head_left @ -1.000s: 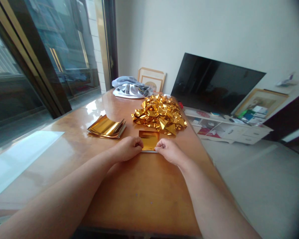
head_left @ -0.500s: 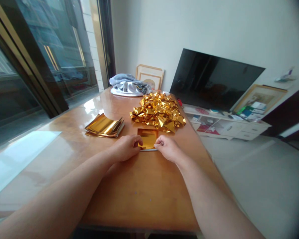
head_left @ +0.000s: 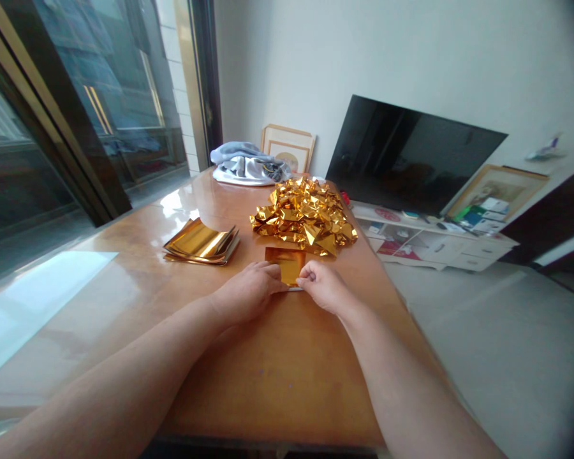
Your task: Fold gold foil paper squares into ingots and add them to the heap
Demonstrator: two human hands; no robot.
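A gold foil sheet (head_left: pixel 291 268) lies flat on the wooden table (head_left: pixel 268 370), with a thin pale strip along its near edge. My left hand (head_left: pixel 253 290) rests over the sheet's left side, its thumb reaching along the near edge and its fingers close together. At the near right corner, my right hand (head_left: pixel 323 285) pinches the sheet between thumb and curled fingers. Just beyond the sheet is a heap of folded gold foil pieces (head_left: pixel 310 213). To the left sits a stack of gold foil sheets (head_left: pixel 201 242), slightly curled.
Grey-blue cloth (head_left: pixel 243 164) lies at the table's far end, near leaning picture frames (head_left: pixel 289 146). A pale sheet (head_left: pixel 38 306) is on the table's left side. Beyond the right edge stand a white cabinet (head_left: pixel 440 245) and a large television (head_left: pixel 411 159).
My left hand has moved right along the near edge of the sheet, and its thumb now stretches toward my right hand. My right hand has stayed almost still.
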